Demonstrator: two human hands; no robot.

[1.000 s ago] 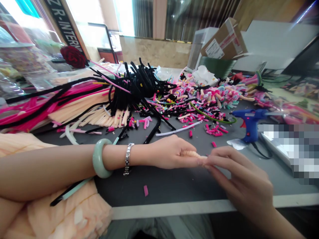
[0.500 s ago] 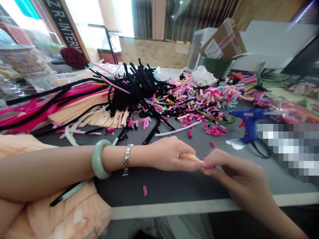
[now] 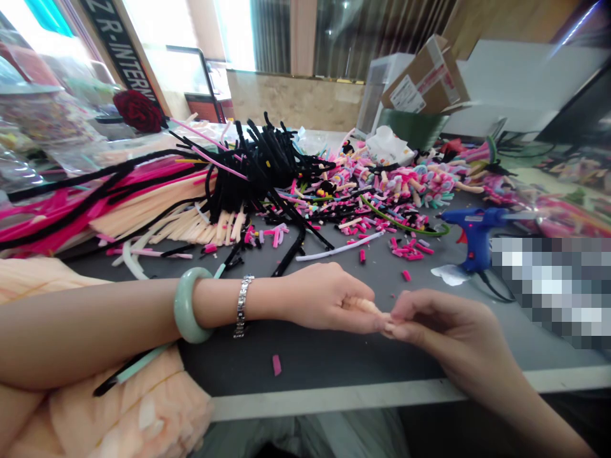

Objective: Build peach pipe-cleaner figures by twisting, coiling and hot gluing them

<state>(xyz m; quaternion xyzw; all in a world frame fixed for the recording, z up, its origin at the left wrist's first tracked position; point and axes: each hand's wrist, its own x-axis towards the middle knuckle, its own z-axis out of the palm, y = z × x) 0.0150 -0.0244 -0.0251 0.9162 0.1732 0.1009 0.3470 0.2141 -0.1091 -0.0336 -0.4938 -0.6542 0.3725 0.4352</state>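
Over the grey table, my left hand [image 3: 329, 298] is closed around a peach pipe cleaner [image 3: 365, 306], which looks bent or twisted. Its end sticks out between thumb and fingers toward the right. There my right hand [image 3: 443, 327] pinches the tip between thumb and forefinger. Most of the pipe cleaner is hidden inside my left fist. A green bangle and a silver bracelet are on my left wrist. Below the hands a short pink piece [image 3: 277, 365] lies on the table.
Behind my hands stand black pipe cleaners [image 3: 262, 165], with peach ones [image 3: 157, 213] to their left. Cut pink pieces are scattered across the back. A blue glue gun [image 3: 477, 232] stands at right. Bundled peach pipe cleaners [image 3: 128, 413] lie at lower left, by the table's pale edge [image 3: 334, 399].
My right thumb and forefinger have shifted slightly, and a bit more of the peach tip shows between the hands. My left hand keeps its hold.
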